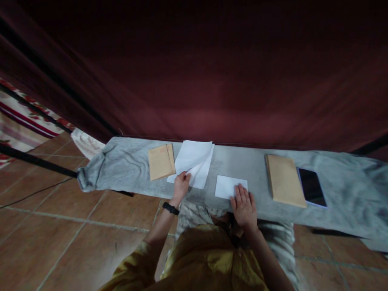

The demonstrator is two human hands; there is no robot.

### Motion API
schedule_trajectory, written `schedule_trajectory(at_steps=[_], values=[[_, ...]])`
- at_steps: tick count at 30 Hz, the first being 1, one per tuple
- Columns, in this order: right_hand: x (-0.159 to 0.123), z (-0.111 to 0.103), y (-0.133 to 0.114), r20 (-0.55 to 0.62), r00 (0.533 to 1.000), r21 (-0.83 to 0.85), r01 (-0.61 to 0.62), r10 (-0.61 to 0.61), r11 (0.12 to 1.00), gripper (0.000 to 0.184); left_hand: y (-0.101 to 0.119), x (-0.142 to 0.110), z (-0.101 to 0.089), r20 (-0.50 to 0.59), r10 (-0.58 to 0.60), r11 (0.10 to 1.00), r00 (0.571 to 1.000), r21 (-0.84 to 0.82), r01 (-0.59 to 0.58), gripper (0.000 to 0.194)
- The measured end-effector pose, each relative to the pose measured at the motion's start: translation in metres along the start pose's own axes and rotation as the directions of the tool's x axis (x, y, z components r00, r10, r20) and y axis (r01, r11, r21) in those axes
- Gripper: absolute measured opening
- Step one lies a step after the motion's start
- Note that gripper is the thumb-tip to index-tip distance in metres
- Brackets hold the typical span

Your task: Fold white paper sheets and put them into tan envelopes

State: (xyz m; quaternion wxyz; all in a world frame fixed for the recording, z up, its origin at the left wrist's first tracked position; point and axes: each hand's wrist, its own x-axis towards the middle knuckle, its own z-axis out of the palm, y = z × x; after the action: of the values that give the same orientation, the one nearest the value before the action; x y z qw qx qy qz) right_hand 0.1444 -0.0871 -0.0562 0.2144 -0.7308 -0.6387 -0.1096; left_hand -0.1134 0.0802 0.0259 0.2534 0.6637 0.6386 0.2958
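Observation:
My left hand point(182, 184) pinches the near corner of the top sheet in a stack of white paper point(192, 155), and that corner is curled up off the sheets below. A smaller white piece of paper point(226, 186), perhaps folded, lies to the right of the stack. Flat across its right end rests my right hand point(244, 204), fingers stretched out. Just left of the stack are a few brown envelopes point(160, 161), partly overlapping.
A thicker pile of brown envelopes point(285, 180) lies at the right, beside a dark-screened phone point(312, 186). Everything rests on a narrow bench covered with grey cloth point(242, 159). Behind it hangs a dark red curtain point(212, 101). Tiled floor point(75, 234) shows below.

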Motion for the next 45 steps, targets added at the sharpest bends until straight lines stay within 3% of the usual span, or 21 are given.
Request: schedule_trajectory(at_steps=[6,10,14,18,25,30,35,45], values=[[0.001,-0.002,-0.001,0.003,1.0,-0.004,-0.006,0.006,1.0,0.058,0.004,-0.011,0.007,0.006,0.056,0.997,0.998,0.058,-0.056,0.021],[0.003,-0.006,-0.002,0.041,0.999,-0.01,-0.018,0.018,1.0,0.057,0.003,-0.019,0.016,0.11,0.187,0.939,0.976,0.271,-0.21,0.02],[0.004,-0.009,-0.004,0.046,0.999,-0.011,-0.017,0.017,1.0,0.057,0.001,-0.027,0.022,0.177,0.28,0.879,0.943,0.348,-0.326,0.02],[0.006,-0.012,-0.005,0.042,0.999,-0.015,-0.032,0.032,0.999,0.055,0.0,-0.028,0.023,0.147,0.266,0.881,0.953,0.365,-0.302,0.02],[0.004,-0.009,-0.004,0.055,0.998,-0.004,-0.036,0.036,0.999,0.056,0.0,-0.017,0.018,0.06,0.109,0.936,0.992,0.33,-0.122,0.022],[0.005,-0.009,-0.004,0.054,0.997,0.016,-0.057,0.056,0.998,0.054,-0.001,-0.024,0.021,0.087,0.216,0.907,0.973,0.351,-0.233,0.019],[0.017,-0.011,-0.002,0.063,0.995,0.016,-0.08,0.079,0.997,0.052,-0.004,-0.033,0.022,0.177,0.382,0.823,0.907,0.381,-0.421,0.016],[0.02,0.004,-0.004,0.021,1.0,-0.003,0.019,-0.019,1.0,0.054,-0.006,-0.035,0.02,0.162,0.433,0.828,0.887,0.317,-0.462,0.016]])
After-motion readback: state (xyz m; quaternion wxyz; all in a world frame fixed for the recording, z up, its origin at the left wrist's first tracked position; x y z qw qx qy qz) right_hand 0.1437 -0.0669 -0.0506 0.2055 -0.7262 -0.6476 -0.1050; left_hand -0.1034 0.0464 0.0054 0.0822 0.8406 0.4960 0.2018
